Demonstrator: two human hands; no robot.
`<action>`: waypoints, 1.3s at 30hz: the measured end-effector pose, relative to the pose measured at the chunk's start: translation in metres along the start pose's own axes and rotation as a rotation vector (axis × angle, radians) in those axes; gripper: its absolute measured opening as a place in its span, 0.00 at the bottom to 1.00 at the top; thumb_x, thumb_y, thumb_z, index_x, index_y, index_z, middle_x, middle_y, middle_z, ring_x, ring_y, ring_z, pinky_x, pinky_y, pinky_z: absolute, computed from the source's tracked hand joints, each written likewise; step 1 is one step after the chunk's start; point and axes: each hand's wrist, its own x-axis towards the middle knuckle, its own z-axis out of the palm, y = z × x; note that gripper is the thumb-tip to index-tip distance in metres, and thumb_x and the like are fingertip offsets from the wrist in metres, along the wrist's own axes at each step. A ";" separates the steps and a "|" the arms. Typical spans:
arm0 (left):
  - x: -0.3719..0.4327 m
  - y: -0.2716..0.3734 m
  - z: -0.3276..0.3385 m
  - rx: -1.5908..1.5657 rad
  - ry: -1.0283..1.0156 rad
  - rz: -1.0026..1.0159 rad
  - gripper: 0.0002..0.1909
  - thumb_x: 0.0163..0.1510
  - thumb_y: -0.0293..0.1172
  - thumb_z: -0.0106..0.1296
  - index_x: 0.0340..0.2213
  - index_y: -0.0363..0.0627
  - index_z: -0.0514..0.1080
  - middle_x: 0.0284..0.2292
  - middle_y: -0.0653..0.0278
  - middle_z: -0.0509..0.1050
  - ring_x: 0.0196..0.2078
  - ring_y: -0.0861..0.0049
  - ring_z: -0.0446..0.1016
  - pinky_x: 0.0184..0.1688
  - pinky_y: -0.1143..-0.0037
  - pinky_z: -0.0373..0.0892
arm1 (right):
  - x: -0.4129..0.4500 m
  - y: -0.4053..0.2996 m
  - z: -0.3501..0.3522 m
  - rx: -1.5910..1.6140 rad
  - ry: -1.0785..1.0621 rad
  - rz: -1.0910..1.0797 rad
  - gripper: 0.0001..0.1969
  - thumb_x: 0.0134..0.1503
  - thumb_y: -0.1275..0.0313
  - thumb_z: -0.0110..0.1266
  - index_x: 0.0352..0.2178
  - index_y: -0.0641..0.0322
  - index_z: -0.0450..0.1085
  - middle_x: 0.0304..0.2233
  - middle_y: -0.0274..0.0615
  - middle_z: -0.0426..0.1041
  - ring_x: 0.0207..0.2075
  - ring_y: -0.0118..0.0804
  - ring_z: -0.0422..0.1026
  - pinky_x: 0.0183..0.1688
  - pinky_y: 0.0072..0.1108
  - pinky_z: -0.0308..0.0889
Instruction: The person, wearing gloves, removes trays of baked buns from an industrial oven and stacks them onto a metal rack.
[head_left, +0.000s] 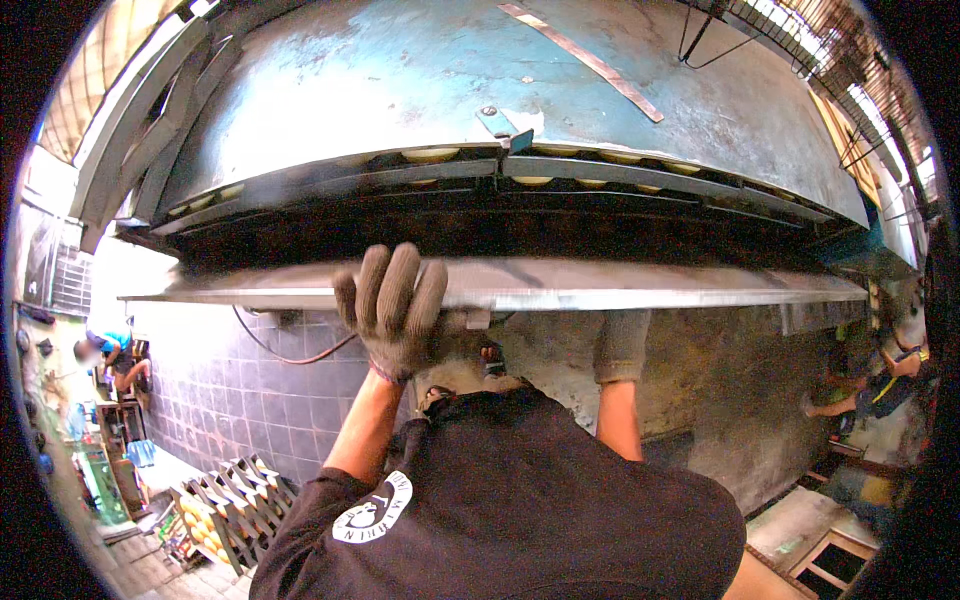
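My left hand (396, 315), in a grey-brown knit glove, grips the front edge of a long flat metal panel (645, 283). Its fingers lie over the top of the panel. My right hand (621, 349), also gloved, reaches up beneath the same panel, where its fingers are hidden. Behind the panel is a dark opening (480, 225) under a large blue-painted metal body (420, 97). Rows of round pale-yellow pieces (431, 154) show along two metal rails (600, 174) at its front. A small latch-like metal bracket (517, 139) sits at the middle of that edge.
Below the panel hangs a dark hose (300, 361) before a tiled surface (262, 390). At lower left stands a slatted rack (232, 502) holding yellow round pieces. One person (112, 345) bends over at far left; another person (889, 382) is at far right. A metal strip (585, 60) lies on the blue body.
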 end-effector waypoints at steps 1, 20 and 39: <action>0.011 -0.005 0.004 -0.005 0.039 0.020 0.24 0.64 0.58 0.57 0.48 0.53 0.83 0.56 0.57 0.80 0.62 0.51 0.76 0.75 0.47 0.52 | 0.021 -0.016 -0.027 -0.079 0.117 -0.093 0.17 0.67 0.77 0.54 0.56 0.65 0.76 0.56 0.57 0.78 0.60 0.54 0.75 0.65 0.45 0.69; 0.061 -0.085 0.090 0.046 0.101 -0.223 0.36 0.63 0.57 0.64 0.68 0.62 0.73 0.74 0.62 0.64 0.79 0.54 0.54 0.79 0.49 0.45 | 0.168 -0.179 -0.239 1.849 -0.248 -0.079 0.34 0.73 0.67 0.58 0.75 0.66 0.59 0.65 0.52 0.74 0.59 0.36 0.77 0.63 0.25 0.70; -0.336 -0.168 0.205 -0.649 -0.128 -1.437 0.34 0.70 0.55 0.55 0.66 0.43 0.73 0.58 0.49 0.78 0.58 0.52 0.76 0.61 0.60 0.72 | 0.089 -0.057 0.004 0.422 -0.783 0.095 0.30 0.74 0.51 0.52 0.68 0.60 0.70 0.61 0.54 0.79 0.60 0.52 0.79 0.62 0.39 0.73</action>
